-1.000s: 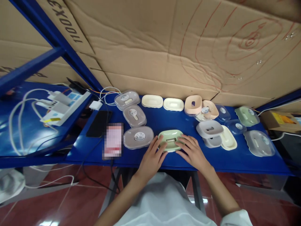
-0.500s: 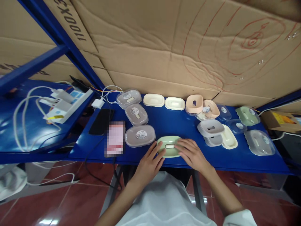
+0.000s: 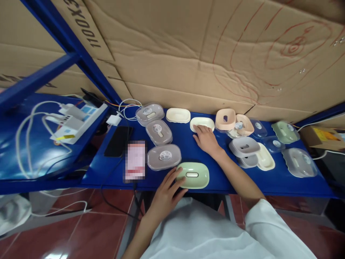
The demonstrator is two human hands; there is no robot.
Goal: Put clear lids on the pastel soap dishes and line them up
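Observation:
A green oval dish [image 3: 198, 181] with a pale insert in its middle stands near the front edge of the blue table. My left hand [image 3: 167, 192] rests on its left end, fingers apart. Farther back, my right hand [image 3: 207, 141] reaches over a cream tray [image 3: 202, 120]; its fingertips touch the tray's front part, with the fingers slightly spread. A second cream tray [image 3: 178, 115] sits to the left of it. Just left of the green dish lies a grey lidded box [image 3: 155, 157] with a round label.
Two more grey lidded boxes [image 3: 159, 132] stand at the back left, by a pink-screened phone [image 3: 135, 160] and a black phone [image 3: 114, 141]. Peach rings [image 3: 225, 118], grey rings [image 3: 245, 145] and clear lids [image 3: 273, 144] fill the right side. Cardboard [image 3: 161, 54] rises behind.
My right hand has left the green dish and moved back to the cream tray. The green dish has shifted slightly toward me, with my left hand still on it.

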